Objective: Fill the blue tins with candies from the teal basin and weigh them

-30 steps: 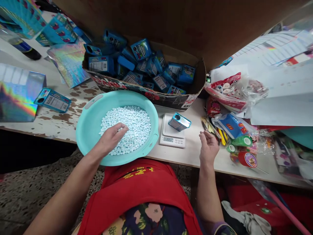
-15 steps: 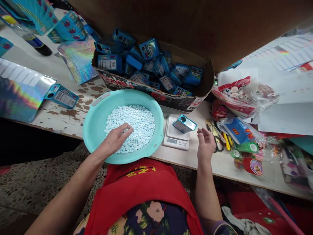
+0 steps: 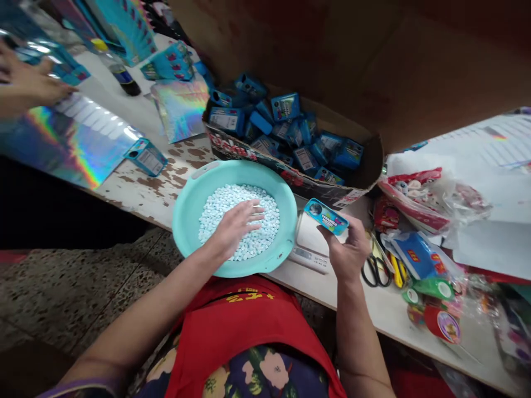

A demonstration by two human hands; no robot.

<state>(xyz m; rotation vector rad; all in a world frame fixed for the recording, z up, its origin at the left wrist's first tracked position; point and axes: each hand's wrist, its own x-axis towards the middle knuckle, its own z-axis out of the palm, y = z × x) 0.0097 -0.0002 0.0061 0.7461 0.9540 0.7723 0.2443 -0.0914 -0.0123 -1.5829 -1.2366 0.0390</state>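
Observation:
My right hand [image 3: 350,246] grips a small blue candy box [image 3: 327,216] by its sides, tilted above the white digital scale [image 3: 309,258]. The printed face of the box points up, with a dark round spot near one end. My left hand [image 3: 238,225] hovers over the turquoise basin [image 3: 186,243], its fingers stretched and apart with nothing in them. Small pale blue candies [image 3: 218,207] lie heaped in the basin. Part of the scale's display is blurred.
Behind the basin stands a cardboard carton [image 3: 352,196] full of similar boxes. Scissors [image 3: 376,268], a yellow cutter [image 3: 398,271] and bagged goods [image 3: 431,199] lie to the right. At left are a bottle [image 3: 124,80], one blue box [image 3: 146,157] and another person's hand [image 3: 33,80].
My right hand has taken the blue box off the scale and lifted it. My left hand has opened its fingers over the candies. Another person's hand has appeared at upper left.

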